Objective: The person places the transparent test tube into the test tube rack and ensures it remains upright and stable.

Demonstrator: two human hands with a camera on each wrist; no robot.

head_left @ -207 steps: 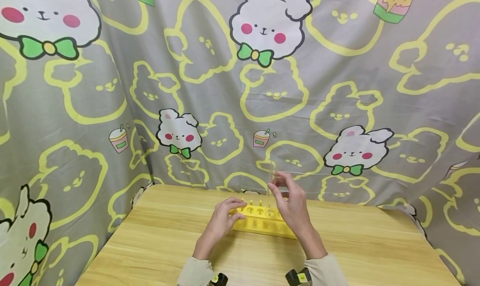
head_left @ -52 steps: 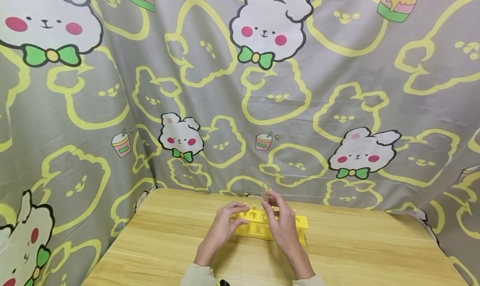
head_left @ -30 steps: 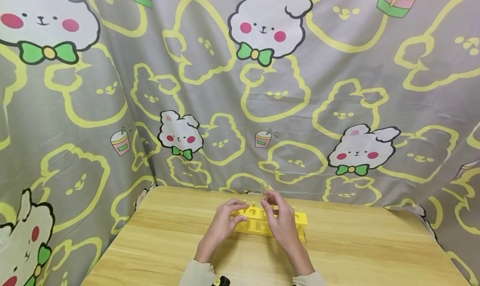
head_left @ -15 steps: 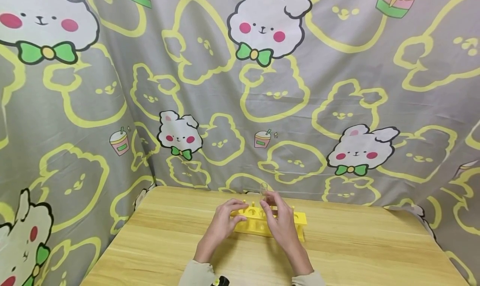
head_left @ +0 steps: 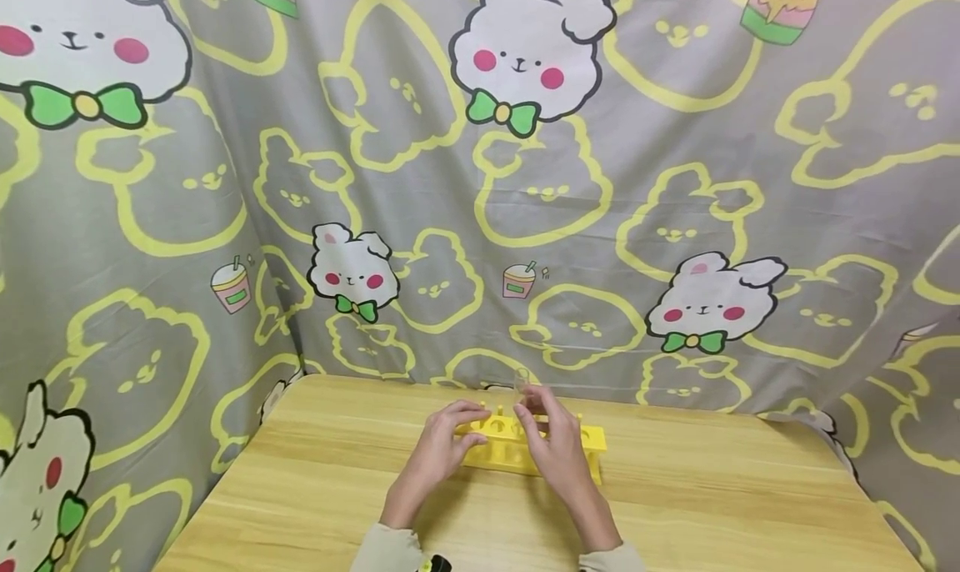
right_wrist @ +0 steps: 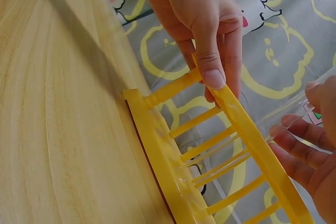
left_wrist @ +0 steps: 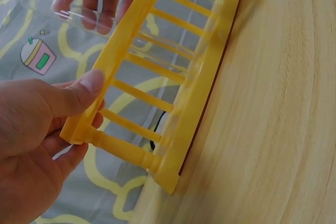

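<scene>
A yellow test tube rack (head_left: 594, 439) stands on the wooden table, with holes along its top bar and pegs behind them. My left hand (head_left: 442, 443) grips the rack's left end; in the left wrist view its thumb presses the top bar (left_wrist: 123, 35), with fingers beneath. My right hand (head_left: 557, 443) holds a clear glass test tube (head_left: 521, 378) between thumb and fingers, just above the rack. The tube (right_wrist: 286, 109) passes through a hole in the top bar, and its lower part shows between the rack's posts, reaching down toward the base.
The wooden table (head_left: 300, 472) extends to both sides of the rack and in front of it. A grey curtain (head_left: 420, 197) printed with cartoon rabbits hangs behind the table and along its sides.
Since the earliest frame, my right hand and the tube have come down, so less glass shows above the rack. The left hand keeps its grip; the last second shows almost no movement.
</scene>
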